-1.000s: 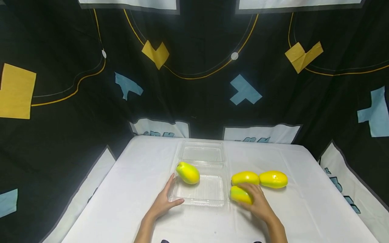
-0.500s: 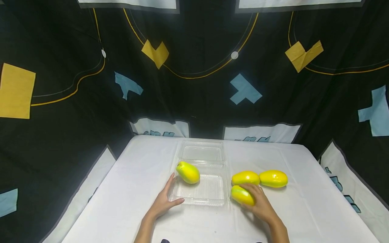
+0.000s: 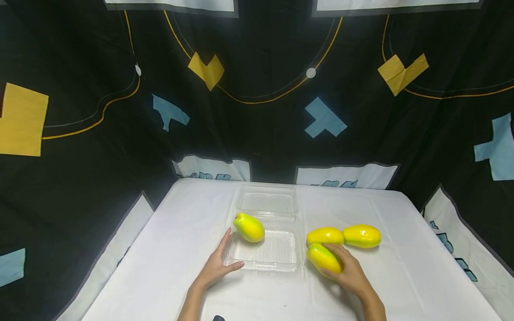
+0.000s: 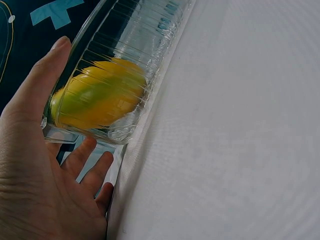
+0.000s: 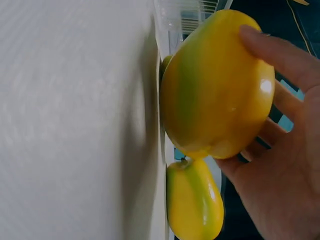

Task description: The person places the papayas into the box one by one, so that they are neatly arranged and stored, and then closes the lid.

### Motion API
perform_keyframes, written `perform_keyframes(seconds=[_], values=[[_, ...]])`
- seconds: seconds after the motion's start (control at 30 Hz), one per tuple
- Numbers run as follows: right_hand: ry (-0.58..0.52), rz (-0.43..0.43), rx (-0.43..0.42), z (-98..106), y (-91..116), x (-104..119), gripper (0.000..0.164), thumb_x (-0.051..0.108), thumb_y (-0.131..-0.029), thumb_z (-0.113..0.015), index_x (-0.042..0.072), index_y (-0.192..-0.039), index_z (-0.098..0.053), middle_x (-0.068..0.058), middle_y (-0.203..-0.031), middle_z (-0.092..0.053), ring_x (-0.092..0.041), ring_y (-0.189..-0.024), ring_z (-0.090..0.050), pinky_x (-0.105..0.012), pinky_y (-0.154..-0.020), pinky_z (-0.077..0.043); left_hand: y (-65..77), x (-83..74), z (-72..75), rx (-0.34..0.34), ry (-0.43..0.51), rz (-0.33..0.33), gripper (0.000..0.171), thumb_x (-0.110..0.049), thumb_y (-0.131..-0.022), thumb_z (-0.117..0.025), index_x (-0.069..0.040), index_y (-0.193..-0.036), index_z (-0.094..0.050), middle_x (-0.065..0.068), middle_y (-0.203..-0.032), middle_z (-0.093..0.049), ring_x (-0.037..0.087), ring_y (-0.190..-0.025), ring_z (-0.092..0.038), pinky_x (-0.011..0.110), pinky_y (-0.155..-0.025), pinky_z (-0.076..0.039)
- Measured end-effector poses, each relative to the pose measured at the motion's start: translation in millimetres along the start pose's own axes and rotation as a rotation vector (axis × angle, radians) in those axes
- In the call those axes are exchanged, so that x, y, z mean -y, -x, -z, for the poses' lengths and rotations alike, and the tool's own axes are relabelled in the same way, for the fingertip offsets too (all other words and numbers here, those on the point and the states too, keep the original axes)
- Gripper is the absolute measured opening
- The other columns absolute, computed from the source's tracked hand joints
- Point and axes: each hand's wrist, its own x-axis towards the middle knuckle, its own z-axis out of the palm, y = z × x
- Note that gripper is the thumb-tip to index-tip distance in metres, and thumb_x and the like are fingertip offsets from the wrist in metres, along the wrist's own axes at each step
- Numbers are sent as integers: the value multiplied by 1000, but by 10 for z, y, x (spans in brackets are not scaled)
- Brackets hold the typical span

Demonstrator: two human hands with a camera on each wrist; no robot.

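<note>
A clear plastic clamshell box [image 3: 281, 254] lies with its lid folded back on the white table. One yellow-green papaya [image 3: 249, 228] rests in the left part of its base. My left hand [image 3: 213, 270] spreads thumb and fingers around the box's near left corner; in the left wrist view the fingertips are right at the clear wall [image 4: 107, 30]. To the right of the box, my right hand [image 3: 350, 273] grips a second papaya [image 3: 321, 258], thumb and fingers around its right end. The right wrist view shows the held papaya [image 5: 215, 85] large, close beside the tabletop.
Two more papayas, one nearer the box [image 3: 324, 235] and one farther right [image 3: 362, 236], lie end to end just behind the right hand. The white table [image 3: 257, 298] backs onto a dark cloth [image 3: 257, 129] with yellow and blue patches.
My right hand has moved slightly right with its papaya, which has turned and shows more of its surface. The left hand and the boxed papaya stay where they were.
</note>
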Motion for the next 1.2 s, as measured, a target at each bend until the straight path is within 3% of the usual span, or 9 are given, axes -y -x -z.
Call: perform_keyframes(seconds=[0.4,0.53,0.83,1.2], values=[[-33,-159,-125,114,-117,217,65,31,-73,-79,15,-129,-52,-15,-131,-50,-38,-119,-45,-59,-95,-36,4,10,10,10,21,-16,103,-33,-71,-78,-31,-149,-9,10,-149,-26,36,-137,-16,66,-102,-11],[-47,-166,-176,135,-205,324,66,34,-73,-78,16,-130,-51,-12,-130,-51,-33,-118,-44,-57,-95,-36,6,8,12,7,12,-12,103,-34,-71,-78,-31,-149,-9,9,-149,-28,36,-136,-17,66,-102,-12],[-98,-97,-260,94,-406,558,66,31,-73,-79,13,-131,-51,-9,-130,-52,-27,-113,-46,-50,-90,-41,9,13,13,6,2,-6,103,-36,-71,-77,-30,-149,-10,8,-149,-27,35,-136,-18,66,-102,-13],[-159,16,-290,-207,-570,803,68,30,-70,-81,16,-130,-52,-6,-129,-54,-28,-111,-52,-50,-86,-48,6,3,14,7,14,-4,103,-36,-72,-78,-27,-149,-10,7,-149,-28,35,-136,-19,66,-102,-12]])
